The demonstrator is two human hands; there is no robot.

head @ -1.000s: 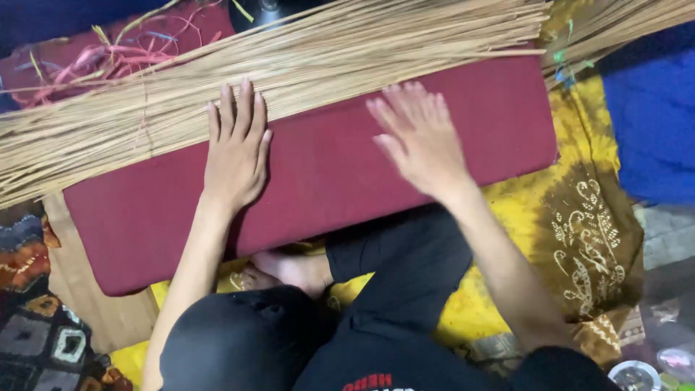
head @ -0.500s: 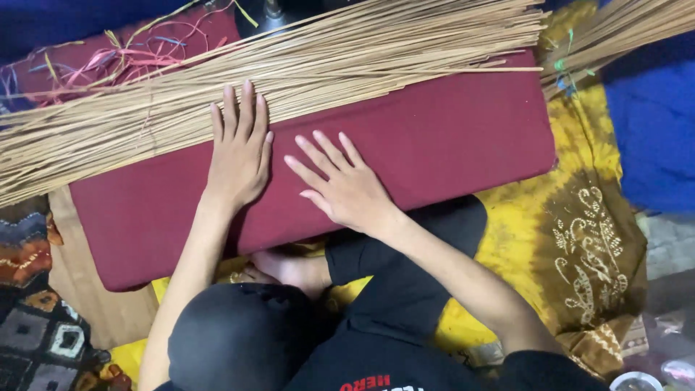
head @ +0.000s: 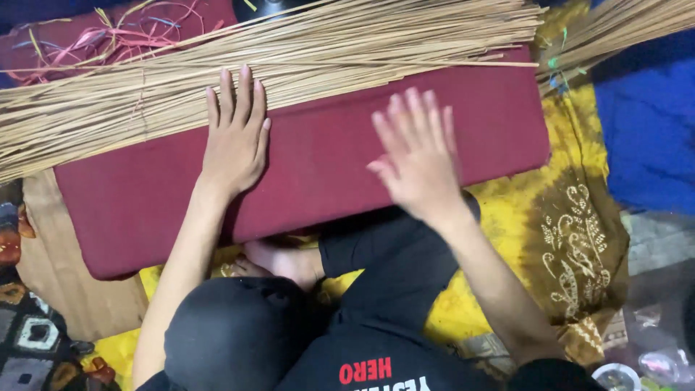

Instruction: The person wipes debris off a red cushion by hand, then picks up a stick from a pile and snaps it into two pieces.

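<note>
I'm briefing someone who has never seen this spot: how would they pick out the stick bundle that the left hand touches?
Start at the long maroon cushion across the person's lap. Along its far edge lies a thick sheaf of thin, pale straw-coloured sticks, where the left hand rests its fingertips. A second sheaf fans out at the upper right, but off the cushion, over blue cloth.

Yellow patterned cloth (head: 572, 217), blue fabric (head: 644, 137), coloured strings (head: 108, 36).

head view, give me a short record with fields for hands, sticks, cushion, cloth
left hand: left hand flat on the cushion, fingertips at the sticks
right hand: right hand open, blurred, over the cushion
sticks: long tan sticks lying across the cushion's far edge
cushion: maroon cushion, long and flat
cloth: yellow patterned cloth beneath
</note>
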